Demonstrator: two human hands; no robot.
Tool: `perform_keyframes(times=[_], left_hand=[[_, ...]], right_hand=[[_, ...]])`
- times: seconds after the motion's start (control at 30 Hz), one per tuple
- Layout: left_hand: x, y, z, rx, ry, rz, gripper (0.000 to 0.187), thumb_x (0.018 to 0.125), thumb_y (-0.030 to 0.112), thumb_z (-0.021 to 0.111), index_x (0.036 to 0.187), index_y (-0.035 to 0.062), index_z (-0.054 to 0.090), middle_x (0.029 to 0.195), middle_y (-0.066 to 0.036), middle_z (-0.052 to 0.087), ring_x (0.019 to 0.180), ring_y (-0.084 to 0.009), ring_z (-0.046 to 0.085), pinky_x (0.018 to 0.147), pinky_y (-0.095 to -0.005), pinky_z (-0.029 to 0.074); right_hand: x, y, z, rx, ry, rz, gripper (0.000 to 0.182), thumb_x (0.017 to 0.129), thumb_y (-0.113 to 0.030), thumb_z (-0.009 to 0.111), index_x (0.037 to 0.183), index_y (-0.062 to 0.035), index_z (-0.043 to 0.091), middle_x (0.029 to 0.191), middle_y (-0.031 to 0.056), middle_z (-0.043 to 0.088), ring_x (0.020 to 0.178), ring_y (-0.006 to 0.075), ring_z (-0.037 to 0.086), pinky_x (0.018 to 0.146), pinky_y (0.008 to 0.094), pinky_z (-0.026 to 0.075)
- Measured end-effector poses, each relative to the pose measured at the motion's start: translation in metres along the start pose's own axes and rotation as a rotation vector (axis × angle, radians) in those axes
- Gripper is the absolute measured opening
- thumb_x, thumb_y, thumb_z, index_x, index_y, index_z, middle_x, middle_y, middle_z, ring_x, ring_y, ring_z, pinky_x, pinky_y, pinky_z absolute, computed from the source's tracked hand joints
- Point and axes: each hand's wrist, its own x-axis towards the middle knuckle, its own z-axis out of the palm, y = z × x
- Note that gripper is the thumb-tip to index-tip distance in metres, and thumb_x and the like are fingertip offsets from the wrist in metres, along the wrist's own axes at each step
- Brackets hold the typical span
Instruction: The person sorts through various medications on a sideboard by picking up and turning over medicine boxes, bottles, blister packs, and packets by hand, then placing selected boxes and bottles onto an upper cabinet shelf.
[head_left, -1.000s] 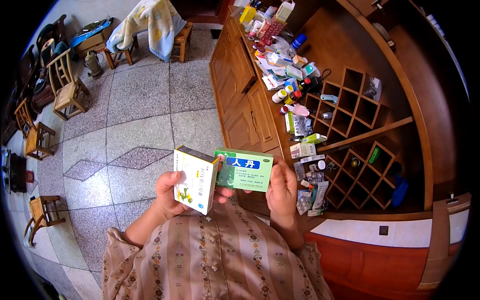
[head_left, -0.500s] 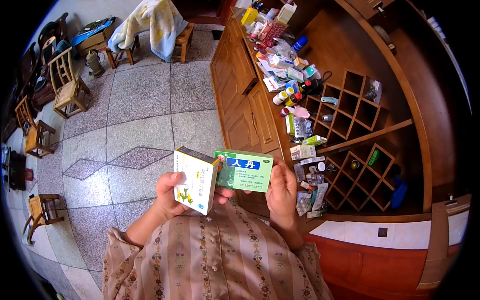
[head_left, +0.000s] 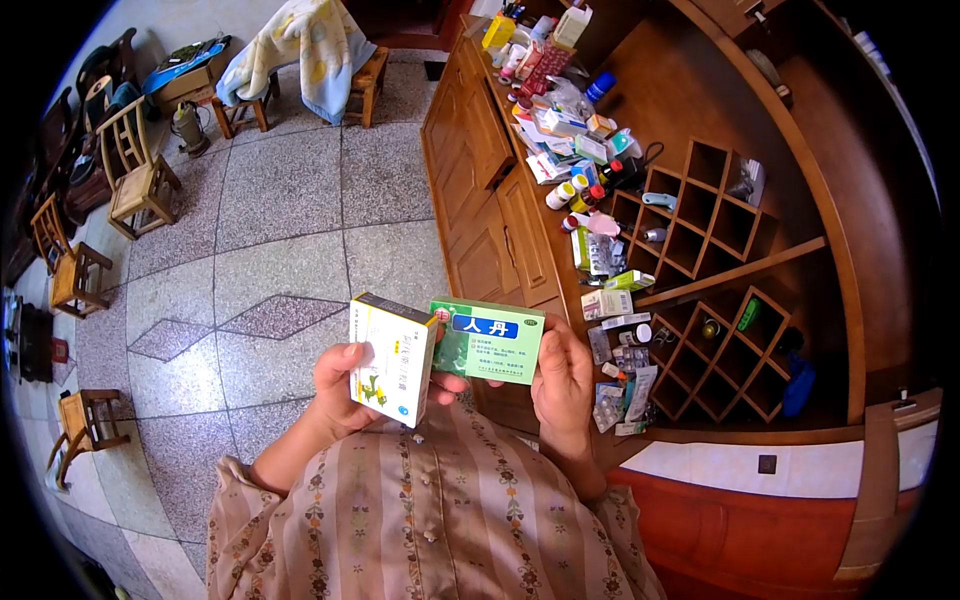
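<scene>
My left hand grips a white medicine box with a dark, yellow-edged end and a small green and yellow plant picture. Its thumb presses on the left edge, and fingertips show past the right side. In my right hand is a green medicine box with a blue label bearing white characters. The thumb lies along its right end; most of the other fingers are hidden behind it. Both boxes are held up in front of my chest, printed faces toward me, the white one slightly overlapping the green one's left end.
To the right, a wooden cabinet carries many medicine boxes, bottles and blister packs along its ledge, with diamond-shaped wooden racks behind. Wooden chairs stand at the left on the tiled floor. A blanket drapes over wooden seats at the back.
Almost nothing differs. The white box has shifted or tilted very slightly in my left hand; the green box stays in place.
</scene>
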Motion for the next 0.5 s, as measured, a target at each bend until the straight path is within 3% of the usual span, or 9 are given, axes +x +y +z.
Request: perform_keyframes(times=[0.5], left_hand=[[-0.0009,-0.0011,0.0004,0.014,0.051,-0.003,0.08,0.073,0.049,0.059,0.131,-0.0039,0.042,0.106,-0.036,0.056,0.095,-0.0463,0.06,0.085,-0.0476,0.05]], right_hand=[[0.0,0.0035,-0.004,0.008,-0.011,0.035,0.036,0.097,-0.029,0.046,0.11,0.0036,0.055,0.093,0.0037,0.061,0.083,0.0082,0.055,0.073,0.0215,0.043]])
